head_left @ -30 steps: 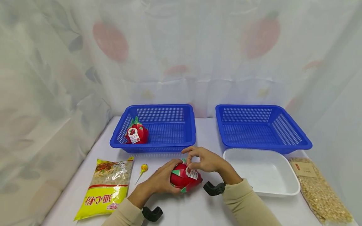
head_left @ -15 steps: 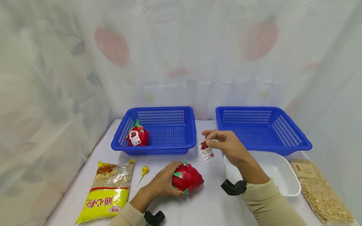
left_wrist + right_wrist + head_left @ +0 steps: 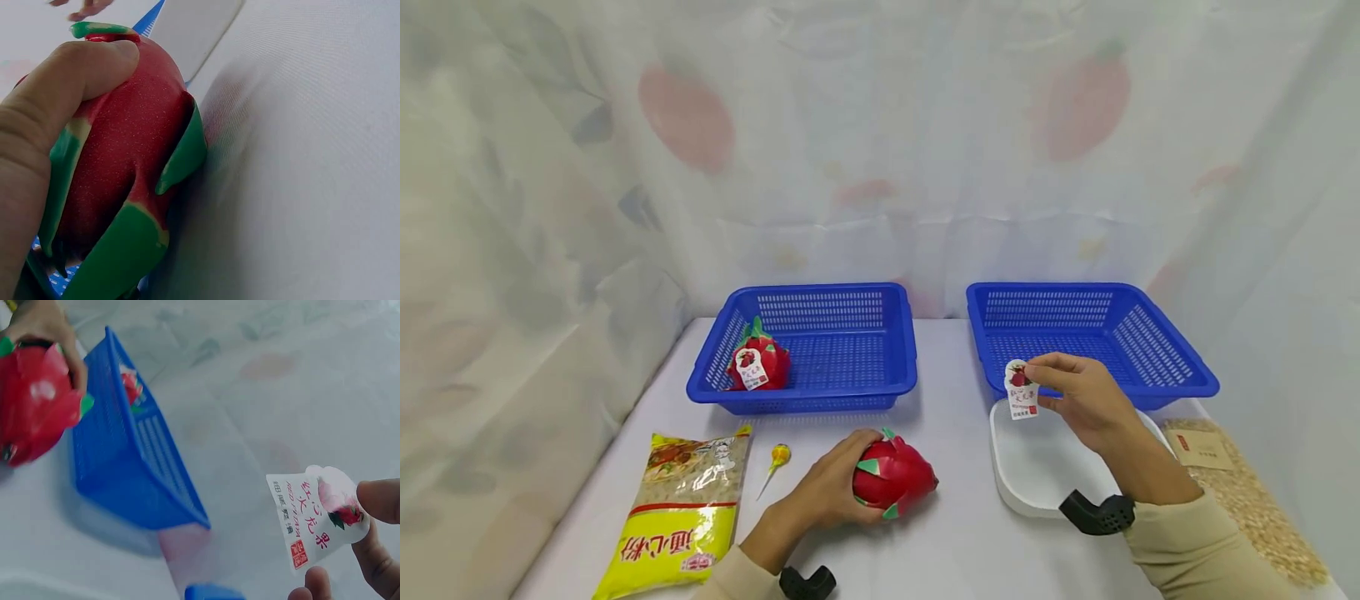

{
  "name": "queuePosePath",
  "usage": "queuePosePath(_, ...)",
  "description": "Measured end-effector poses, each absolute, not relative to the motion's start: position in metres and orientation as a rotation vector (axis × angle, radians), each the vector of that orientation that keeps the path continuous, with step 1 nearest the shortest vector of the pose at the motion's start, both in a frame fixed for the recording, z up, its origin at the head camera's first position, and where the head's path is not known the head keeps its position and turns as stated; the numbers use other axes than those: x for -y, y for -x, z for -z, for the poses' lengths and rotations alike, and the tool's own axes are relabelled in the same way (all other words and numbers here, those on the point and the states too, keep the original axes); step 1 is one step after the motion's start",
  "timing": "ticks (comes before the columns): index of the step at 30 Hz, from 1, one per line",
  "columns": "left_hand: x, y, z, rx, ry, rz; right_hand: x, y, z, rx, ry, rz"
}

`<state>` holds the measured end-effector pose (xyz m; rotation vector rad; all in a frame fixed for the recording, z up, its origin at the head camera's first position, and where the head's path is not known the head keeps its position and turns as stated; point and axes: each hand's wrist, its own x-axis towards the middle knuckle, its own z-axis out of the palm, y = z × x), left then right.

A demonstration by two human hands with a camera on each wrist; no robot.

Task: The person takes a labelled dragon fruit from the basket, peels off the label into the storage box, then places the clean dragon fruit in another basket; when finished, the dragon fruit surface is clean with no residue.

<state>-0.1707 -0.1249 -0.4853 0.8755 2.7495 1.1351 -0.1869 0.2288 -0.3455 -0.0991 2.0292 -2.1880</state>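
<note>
At your far left, the yellow macaroni bag [image 3: 673, 521] lies flat, a placing that probably stops it slumping. Behind and to its right, a labelled red dragon fruit [image 3: 771, 358] sits in the left end of the left blue basket [image 3: 872, 397], whose walls would stop it rolling away. A yellow-wrapped lollipop [image 3: 780, 455] lies just beside the macaroni bag, stick towards you.

Your left hand [image 3: 829, 487] curls round the second dragon fruit [image 3: 906, 473], spread about as wide as the fruit demands, thumb bent over its skin. The fruit lies on its side in front of that basket, apparently resting on the white tabletop [image 3: 955, 542]; the grip presumably steadies its rounded body.

Further right, your right hand [image 3: 1093, 404] pinches the red pitaya label [image 3: 1022, 406] between thumb and forefinger, almost closed on the thin card. You have it by one edge near the rounded end, likely so the printed face stays uncovered. It hangs in the air above the back-left corner of the white tray [image 3: 1009, 492], before the right blue basket [image 3: 1187, 358]. Beyond your forearm lies a clear bag of pale grains [image 3: 1270, 517], partly hidden.
</note>
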Motion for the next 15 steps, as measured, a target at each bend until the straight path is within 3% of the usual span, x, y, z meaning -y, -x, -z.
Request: queuePosePath(15, 0.125, 0.170, 0.485, -2.779, -0.838, -1.096, -0.273, 0.200, 0.408, -1.807, -0.222, 2.061)
